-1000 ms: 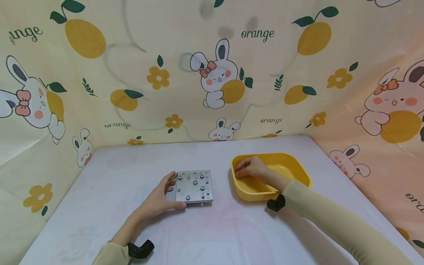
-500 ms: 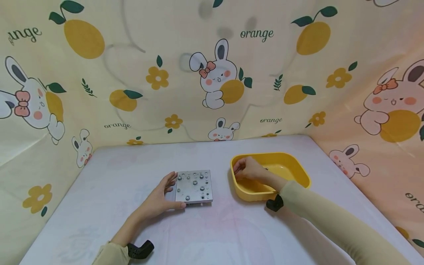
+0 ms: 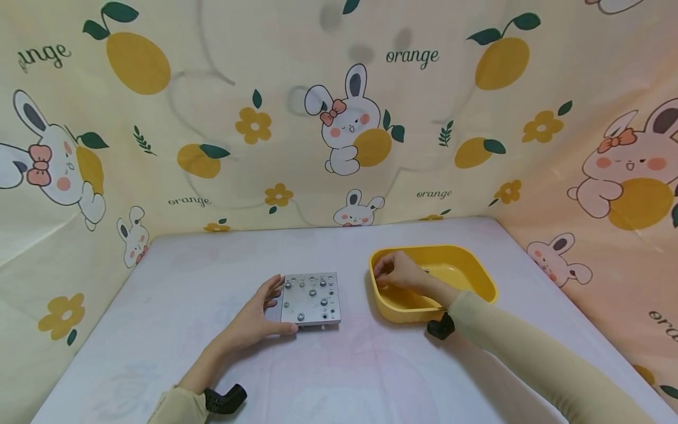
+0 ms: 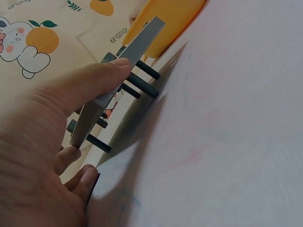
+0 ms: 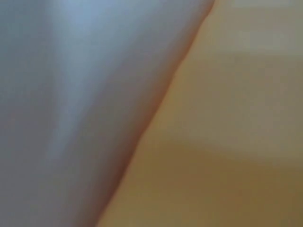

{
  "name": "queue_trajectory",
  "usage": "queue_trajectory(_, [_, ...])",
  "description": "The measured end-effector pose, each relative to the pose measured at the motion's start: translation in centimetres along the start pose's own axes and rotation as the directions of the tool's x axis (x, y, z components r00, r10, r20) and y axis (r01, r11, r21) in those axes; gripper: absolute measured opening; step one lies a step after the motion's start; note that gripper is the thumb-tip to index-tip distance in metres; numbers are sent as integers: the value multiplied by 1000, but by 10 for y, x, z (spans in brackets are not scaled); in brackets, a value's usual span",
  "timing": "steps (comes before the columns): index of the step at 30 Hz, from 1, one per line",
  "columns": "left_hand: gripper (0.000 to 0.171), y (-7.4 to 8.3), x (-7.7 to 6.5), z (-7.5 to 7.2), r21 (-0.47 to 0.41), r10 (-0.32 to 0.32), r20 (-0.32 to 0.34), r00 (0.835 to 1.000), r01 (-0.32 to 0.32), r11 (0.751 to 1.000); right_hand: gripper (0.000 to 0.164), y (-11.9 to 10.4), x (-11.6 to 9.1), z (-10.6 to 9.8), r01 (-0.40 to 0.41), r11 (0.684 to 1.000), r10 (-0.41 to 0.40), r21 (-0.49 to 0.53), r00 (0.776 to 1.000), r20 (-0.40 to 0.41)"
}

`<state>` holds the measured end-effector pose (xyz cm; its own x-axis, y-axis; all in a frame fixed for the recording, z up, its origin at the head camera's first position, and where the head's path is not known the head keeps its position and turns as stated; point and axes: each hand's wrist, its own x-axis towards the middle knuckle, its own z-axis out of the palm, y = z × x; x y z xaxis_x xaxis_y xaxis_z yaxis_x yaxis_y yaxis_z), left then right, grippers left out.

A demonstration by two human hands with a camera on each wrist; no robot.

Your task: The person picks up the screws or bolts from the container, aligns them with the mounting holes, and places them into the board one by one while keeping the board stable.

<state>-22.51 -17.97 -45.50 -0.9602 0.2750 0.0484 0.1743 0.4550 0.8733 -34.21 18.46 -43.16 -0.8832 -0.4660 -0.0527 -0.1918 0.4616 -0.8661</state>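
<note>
A square metal plate (image 3: 312, 309) with holes and several bolts through it sits left of the tray in the head view. My left hand (image 3: 254, 324) holds its left side, thumb at the near edge and fingers at the far left corner. In the left wrist view the plate (image 4: 147, 40) is seen edge-on, bolt shanks sticking out below, under the thumb of my left hand (image 4: 61, 99). My right hand (image 3: 402, 272) reaches into the yellow tray (image 3: 479, 277), fingers bent down by its left wall. Whatever those fingertips touch is hidden.
A small dark piece (image 3: 426, 271) shows in the tray just behind the right wrist. White cloth (image 3: 339, 377) covers the table, and a printed curtain (image 3: 296, 70) stands around the back and sides. The right wrist view is a blur of yellow tray wall (image 5: 236, 142) and pale surface.
My right hand has shifted slightly left and its fingers have bent further down inside the tray, uncovering the small dark piece behind it. The left hand and the plate stay put.
</note>
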Motion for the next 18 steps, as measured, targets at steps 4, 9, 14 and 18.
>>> queue_trajectory(4, [118,1,0,0,-2,-5,-5,1000,5,1000,15,1,0,-1,32,998,-31,-50,999,21])
queue_trajectory(9, [118,0,-1,1,-6,-19,-4,1000,19,1000,17,-1,-1,2,51,996,-50,-78,998,24])
queue_trajectory(14, [118,0,-2,1,-6,-26,1,1000,26,1000,16,-3,-2,0,40,999,-40,-14,999,16])
queue_trajectory(18, [117,1,-1,0,5,-19,-8,1000,19,1000,12,-10,-4,-6,64,994,-58,87,995,-76])
